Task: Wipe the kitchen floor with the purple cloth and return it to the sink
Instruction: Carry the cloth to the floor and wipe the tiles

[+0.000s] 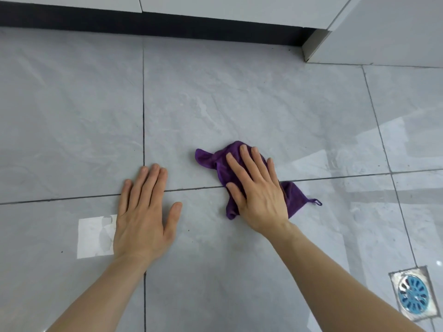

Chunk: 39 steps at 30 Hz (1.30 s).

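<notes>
While the purple cloth [223,170] lies crumpled on the grey tiled floor [239,104], straddling a grout line, the right hand [257,195] presses flat on top of it, its grip spread with fingers fanned out and pinching nothing. A small hanging loop [317,201] sticks out from the cloth's right corner. Just left of the cloth, apart from it, the left hand [143,212] rests palm down on the bare tile, its grip spread too, fingers close together and thumb out. Well off to the lower right sits a floor drain [412,292] with a blue grate. Along the top runs a dark kickboard [167,25] beneath pale cabinets [215,6]
</notes>
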Each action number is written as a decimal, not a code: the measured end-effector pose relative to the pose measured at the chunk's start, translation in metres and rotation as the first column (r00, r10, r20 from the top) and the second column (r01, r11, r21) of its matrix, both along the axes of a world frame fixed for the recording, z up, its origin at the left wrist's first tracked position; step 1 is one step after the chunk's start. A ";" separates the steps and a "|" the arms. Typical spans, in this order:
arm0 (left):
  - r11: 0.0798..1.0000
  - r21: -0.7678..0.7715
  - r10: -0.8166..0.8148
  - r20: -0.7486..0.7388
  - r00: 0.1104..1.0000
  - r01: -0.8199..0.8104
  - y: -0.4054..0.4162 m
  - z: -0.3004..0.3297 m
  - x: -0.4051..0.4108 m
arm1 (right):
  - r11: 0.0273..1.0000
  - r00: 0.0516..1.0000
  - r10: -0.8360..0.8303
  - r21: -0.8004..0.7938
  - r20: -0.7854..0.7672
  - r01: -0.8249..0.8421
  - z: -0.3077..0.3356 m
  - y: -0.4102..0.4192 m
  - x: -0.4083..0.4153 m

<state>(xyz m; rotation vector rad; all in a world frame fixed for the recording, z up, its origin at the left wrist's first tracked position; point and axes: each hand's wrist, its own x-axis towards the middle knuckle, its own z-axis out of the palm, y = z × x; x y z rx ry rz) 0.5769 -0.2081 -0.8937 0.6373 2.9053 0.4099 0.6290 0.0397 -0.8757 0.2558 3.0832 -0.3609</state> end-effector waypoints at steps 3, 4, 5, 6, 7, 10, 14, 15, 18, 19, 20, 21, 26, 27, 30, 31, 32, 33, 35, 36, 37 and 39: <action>1.000 -0.026 0.002 -0.013 1.000 -0.002 -0.008 -0.001 -0.007 | 0.973 0.969 -0.231 -0.042 -0.092 0.228 0.011 -0.006 0.007; 0.999 -0.035 -0.020 -0.051 0.999 0.018 -0.008 0.006 -0.007 | 0.939 0.929 -0.342 -0.087 -0.140 0.333 0.019 -0.008 0.019; 0.998 -0.045 -0.036 -0.082 0.996 0.032 -0.009 0.013 -0.010 | 0.901 0.889 -0.431 -0.125 -0.158 0.415 0.025 -0.014 0.031; 0.999 -0.043 -0.031 -0.073 0.997 0.028 -0.013 0.013 -0.014 | 0.877 0.868 -0.479 -0.122 -0.130 0.466 0.024 -0.022 0.039; 0.998 -0.051 -0.030 -0.069 0.997 0.027 -0.017 0.014 -0.018 | 0.853 0.849 -0.519 -0.113 -0.096 0.509 0.021 -0.032 0.046; 0.998 -0.068 -0.016 -0.059 0.998 0.012 -0.025 0.009 -0.014 | 0.806 0.811 -0.586 -0.119 -0.012 0.580 0.013 -0.055 0.050; 0.999 -0.038 -0.010 -0.019 1.000 0.009 -0.029 0.004 -0.013 | 0.691 0.724 -0.678 -0.224 0.127 0.687 0.009 -0.077 0.014; 1.000 -0.024 -0.011 0.001 1.000 0.011 -0.029 0.003 -0.012 | 0.688 0.722 -0.681 -0.230 0.125 0.689 0.006 -0.080 0.010; 0.998 0.065 0.018 0.068 0.998 -0.022 -0.034 -0.001 -0.007 | 0.772 0.795 -0.607 -0.221 0.021 0.596 -0.004 -0.084 0.017; 0.994 0.106 0.024 0.082 0.996 -0.033 -0.033 0.002 -0.007 | 0.801 0.823 -0.568 -0.231 0.004 0.553 -0.006 -0.082 0.021; 0.989 0.146 0.016 0.079 0.997 -0.027 -0.029 0.007 -0.008 | 0.830 0.855 -0.519 -0.240 -0.002 0.504 -0.007 -0.080 0.025; 0.984 0.180 -0.013 0.063 0.998 0.001 -0.021 0.014 -0.010 | 0.861 0.887 -0.462 -0.244 -0.011 0.446 -0.007 -0.077 0.027; 0.913 0.145 -0.395 0.096 0.913 0.380 0.017 0.033 -0.025 | 0.957 0.986 -0.169 -0.239 -0.007 0.163 -0.004 -0.060 0.042; 0.902 0.109 -0.429 0.134 0.893 0.417 0.015 0.031 -0.023 | 0.961 0.992 -0.123 -0.249 -0.004 0.118 -0.001 -0.058 0.046; 0.907 0.025 -0.420 0.127 0.899 0.420 0.005 0.031 -0.006 | 0.970 1.000 -0.003 -0.242 -0.016 -0.001 0.005 -0.053 0.055; 0.913 -0.002 -0.406 0.103 0.908 0.408 0.002 0.033 0.001 | 0.971 0.999 0.032 -0.236 -0.016 -0.035 0.006 -0.053 0.058; 0.918 -0.022 -0.393 0.079 0.916 0.396 0.001 0.034 0.009 | 0.972 0.998 0.067 -0.227 -0.011 -0.068 0.007 -0.052 0.062; 0.922 -0.037 -0.384 0.056 0.922 0.387 -0.001 0.035 0.017 | 0.971 0.995 0.102 -0.215 -0.001 -0.100 0.008 -0.052 0.065; 0.920 -0.073 -0.385 0.013 0.923 0.385 -0.006 0.034 0.032 | 0.970 0.988 0.152 -0.198 0.024 -0.144 0.010 -0.052 0.072; 0.915 -0.095 -0.394 -0.006 0.919 0.392 -0.008 0.033 0.038 | 0.970 0.987 0.157 -0.194 0.030 -0.149 0.011 -0.051 0.076; 0.909 -0.119 -0.403 -0.010 0.915 0.399 -0.010 0.033 0.043 | 0.971 0.988 0.153 -0.192 0.033 -0.144 0.012 -0.051 0.080; 0.908 -0.140 -0.397 0.015 0.918 0.395 -0.010 0.033 0.052 | 0.975 0.989 0.133 -0.184 0.059 -0.120 0.013 -0.053 0.087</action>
